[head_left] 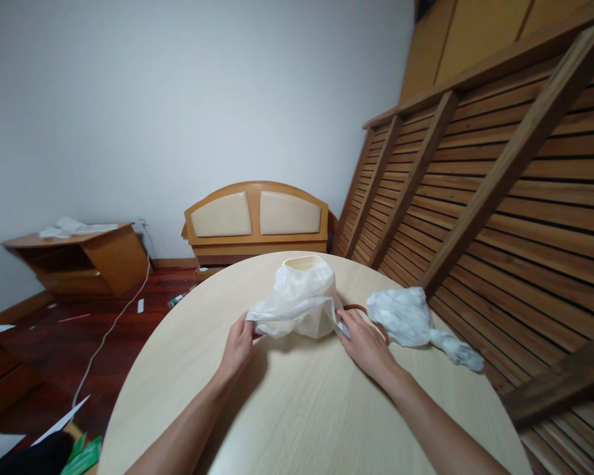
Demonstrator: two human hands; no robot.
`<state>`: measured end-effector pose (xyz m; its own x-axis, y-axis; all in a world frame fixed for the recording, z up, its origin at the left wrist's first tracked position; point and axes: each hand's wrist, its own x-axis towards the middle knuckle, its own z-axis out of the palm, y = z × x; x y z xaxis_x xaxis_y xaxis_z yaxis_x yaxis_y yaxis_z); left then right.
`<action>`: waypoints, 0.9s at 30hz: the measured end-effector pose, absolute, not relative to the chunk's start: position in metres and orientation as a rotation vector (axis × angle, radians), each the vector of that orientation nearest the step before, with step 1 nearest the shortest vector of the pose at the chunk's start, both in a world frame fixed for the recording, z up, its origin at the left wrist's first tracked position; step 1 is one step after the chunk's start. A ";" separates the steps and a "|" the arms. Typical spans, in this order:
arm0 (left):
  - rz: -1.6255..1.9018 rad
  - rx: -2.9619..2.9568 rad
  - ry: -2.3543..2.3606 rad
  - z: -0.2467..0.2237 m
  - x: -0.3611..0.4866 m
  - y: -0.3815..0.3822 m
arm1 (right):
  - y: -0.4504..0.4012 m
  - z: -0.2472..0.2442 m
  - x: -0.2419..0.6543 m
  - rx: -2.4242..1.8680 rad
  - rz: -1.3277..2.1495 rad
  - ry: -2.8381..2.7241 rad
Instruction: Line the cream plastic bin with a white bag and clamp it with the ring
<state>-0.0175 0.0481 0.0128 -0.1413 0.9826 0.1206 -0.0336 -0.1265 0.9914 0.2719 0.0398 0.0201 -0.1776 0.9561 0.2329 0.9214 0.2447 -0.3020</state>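
Observation:
A white, translucent plastic bag [301, 293] is draped around a cream-coloured container [304, 263] on the round table. The container's rim shows at the top, while the bag covers its sides. At the bag's left edge, my left hand [238, 342] is closed with the plastic pinched in its fingers. My right hand [365, 340] grips the bag's right edge, thumb and fingers together. Behind my right hand lies a brown strap-like loop [355, 307], partly hidden. Just right of it rests a second bag [400, 315], bunched up with a twisted end.
The pale round table [282, 402] fills the foreground. Slatted wooden panels [480, 204] lean along the right side. A headboard [255, 214] stands behind the table. To the left, a low wooden cabinet [103, 260] stands near a cable [113, 323] on a littered floor.

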 end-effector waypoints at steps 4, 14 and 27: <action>1.478 0.921 1.201 0.021 -0.027 0.053 | 0.036 0.020 0.284 -1.700 0.114 -2.114; 1.530 0.583 1.120 0.040 -0.042 0.055 | 0.047 0.017 0.301 -1.504 0.427 -1.858; 1.775 0.589 1.123 0.050 -0.047 0.051 | 0.048 0.036 0.330 -1.291 0.316 -1.358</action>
<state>-0.0474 0.0512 0.0500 -0.4582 0.8856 -0.0758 -0.4479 -0.1564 0.8803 0.3301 0.0481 0.0364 0.2877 0.8001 0.5264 0.4850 0.3523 -0.8005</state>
